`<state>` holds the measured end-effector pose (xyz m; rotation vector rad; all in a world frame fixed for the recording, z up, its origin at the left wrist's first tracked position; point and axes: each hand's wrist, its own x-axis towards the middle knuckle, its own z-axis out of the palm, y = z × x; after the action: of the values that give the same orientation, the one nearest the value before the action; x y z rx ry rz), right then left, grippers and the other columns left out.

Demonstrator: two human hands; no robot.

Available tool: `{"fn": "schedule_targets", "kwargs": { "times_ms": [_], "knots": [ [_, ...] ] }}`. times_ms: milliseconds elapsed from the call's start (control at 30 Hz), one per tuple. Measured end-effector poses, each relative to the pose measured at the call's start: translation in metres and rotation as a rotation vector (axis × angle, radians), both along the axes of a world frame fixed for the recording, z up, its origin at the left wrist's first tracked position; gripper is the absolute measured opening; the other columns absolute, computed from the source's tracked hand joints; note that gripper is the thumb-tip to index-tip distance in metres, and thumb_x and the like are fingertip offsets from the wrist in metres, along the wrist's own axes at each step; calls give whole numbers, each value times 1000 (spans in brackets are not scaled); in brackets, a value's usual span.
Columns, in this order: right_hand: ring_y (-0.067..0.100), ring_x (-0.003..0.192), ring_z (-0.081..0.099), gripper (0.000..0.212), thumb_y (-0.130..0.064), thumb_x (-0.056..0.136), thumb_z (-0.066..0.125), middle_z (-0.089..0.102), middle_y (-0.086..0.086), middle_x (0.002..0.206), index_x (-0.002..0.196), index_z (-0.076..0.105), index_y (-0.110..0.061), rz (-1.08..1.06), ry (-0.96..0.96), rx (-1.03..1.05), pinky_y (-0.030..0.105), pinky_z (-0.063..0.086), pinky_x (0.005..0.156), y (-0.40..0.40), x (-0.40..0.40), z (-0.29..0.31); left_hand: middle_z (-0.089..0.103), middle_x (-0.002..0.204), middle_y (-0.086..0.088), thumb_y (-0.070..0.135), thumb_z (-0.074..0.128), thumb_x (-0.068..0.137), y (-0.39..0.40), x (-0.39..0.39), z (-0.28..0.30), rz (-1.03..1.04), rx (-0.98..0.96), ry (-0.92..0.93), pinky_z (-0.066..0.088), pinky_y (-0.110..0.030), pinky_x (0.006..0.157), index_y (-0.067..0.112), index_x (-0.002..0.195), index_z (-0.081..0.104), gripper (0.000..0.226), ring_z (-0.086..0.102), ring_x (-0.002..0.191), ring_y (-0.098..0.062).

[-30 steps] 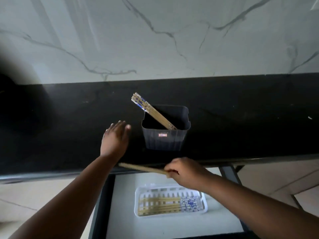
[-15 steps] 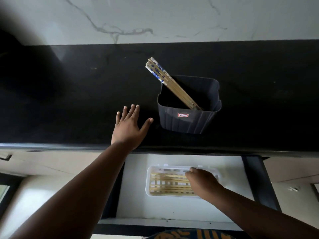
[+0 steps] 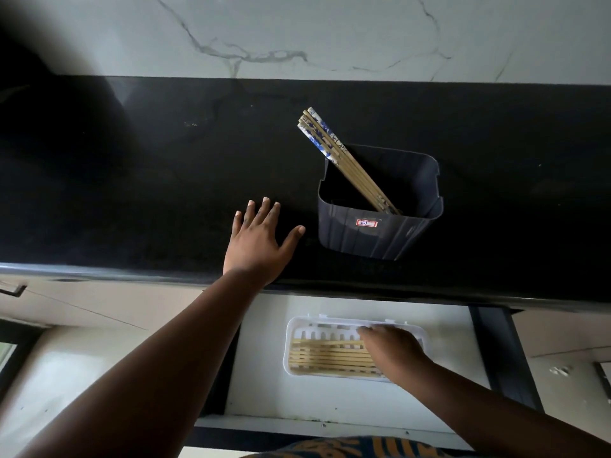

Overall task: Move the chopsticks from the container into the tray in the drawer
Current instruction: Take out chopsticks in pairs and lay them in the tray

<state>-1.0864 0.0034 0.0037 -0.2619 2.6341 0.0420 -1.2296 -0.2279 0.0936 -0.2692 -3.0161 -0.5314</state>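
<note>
With my left hand (image 3: 261, 241) spread flat on the table (image 3: 132, 180), I'd lay my right hand's (image 3: 391, 350) chopstick parallel among those in the tray (image 3: 292, 328), its grip hidden, before fetching the chopsticks (image 3: 344, 157) in the container (image 3: 380, 233).

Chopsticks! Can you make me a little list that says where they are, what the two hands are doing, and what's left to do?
chopsticks in container: a bundle leaning toward the back left corner
container: dark, upright on the black counter
chopsticks in tray: several, lying flat side by side
tray: white, inside the open drawer
left hand: flat on the counter, fingers spread, holding nothing
right hand: down in the tray, over the chopsticks' right ends
left to do: move the bundle from the container
</note>
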Motion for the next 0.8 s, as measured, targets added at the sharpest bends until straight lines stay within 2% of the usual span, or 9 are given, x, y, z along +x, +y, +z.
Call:
{"fn": "schedule_targets", "kwargs": {
  "times_ms": [133, 167, 233, 300, 400, 500, 633, 733, 800],
  "knots": [
    [18, 40, 61, 49, -8, 30, 91, 64, 4, 52, 74, 70, -9, -23, 132, 34, 21, 49, 36, -6, 14, 18, 17, 162, -2, 71, 26, 90, -1, 0, 0, -9, 2, -8, -2, -36, 120, 19, 152, 26, 81, 2, 150, -20],
    [18, 48, 65, 44, -9, 41, 90, 67, 6, 59, 80, 70, -8, -48, 67, 35, 24, 53, 43, -5, 17, 22, 16, 162, -2, 72, 25, 90, -1, 0, 0, -13, 0, -10, -2, -37, 120, 19, 152, 25, 82, 2, 150, -20],
    [23, 84, 68, 25, -10, 83, 63, 70, 10, 95, 108, 62, -9, -180, -24, 44, 27, 52, 70, -3, 21, 30, 15, 162, -3, 72, 23, 89, -1, 1, 0, -19, -6, -20, -2, -38, 120, 18, 152, 23, 83, 1, 150, -20],
    [23, 86, 60, 22, -9, 95, 43, 65, 12, 107, 110, 58, -12, -314, -36, -2, 30, 42, 72, -1, 22, 39, 14, 162, -3, 73, 21, 89, -1, 1, 0, -25, -11, -28, -2, -39, 120, 18, 153, 21, 85, 0, 150, -21],
    [21, 78, 49, 18, -9, 94, 42, 63, 7, 99, 101, 57, -16, -409, -7, -13, 31, 39, 69, -3, 19, 68, 11, 163, -3, 73, 19, 88, 0, 1, 3, -32, -27, -39, -2, -41, 121, 17, 153, 17, 86, -1, 150, -23],
    [18, 80, 62, 26, -10, 83, 43, 66, -6, 91, 93, 63, -24, -572, 32, -125, 27, 45, 64, -9, 12, 109, 9, 163, -3, 72, 17, 89, 0, 1, 5, -37, -43, -48, -1, -42, 121, 16, 154, 14, 86, -3, 150, -24],
    [14, 46, 63, 18, -17, 81, 52, 74, -3, 72, 74, 68, -22, -789, -24, -680, 19, 44, 43, -39, -4, 176, 4, 163, -3, 72, 16, 88, -1, 2, 4, -50, -40, -62, -3, -42, 120, 15, 154, 9, 87, -7, 149, -25],
    [12, 37, 54, 17, -20, 84, 59, 72, -3, 63, 71, 69, -23, -783, 184, -886, 16, 38, 37, -60, -29, 222, 1, 164, -3, 72, 15, 88, 0, 2, 3, -58, -48, -66, -6, -42, 120, 15, 154, 6, 88, -9, 149, -25],
    [10, 39, 54, 17, -20, 85, 60, 70, -5, 60, 71, 69, -24, -740, 401, -903, 18, 41, 40, -69, -50, 246, -1, 163, -3, 72, 14, 88, 0, 3, 2, -61, -48, -64, -7, -42, 120, 15, 154, 4, 88, -11, 149, -25]
  ]
}}
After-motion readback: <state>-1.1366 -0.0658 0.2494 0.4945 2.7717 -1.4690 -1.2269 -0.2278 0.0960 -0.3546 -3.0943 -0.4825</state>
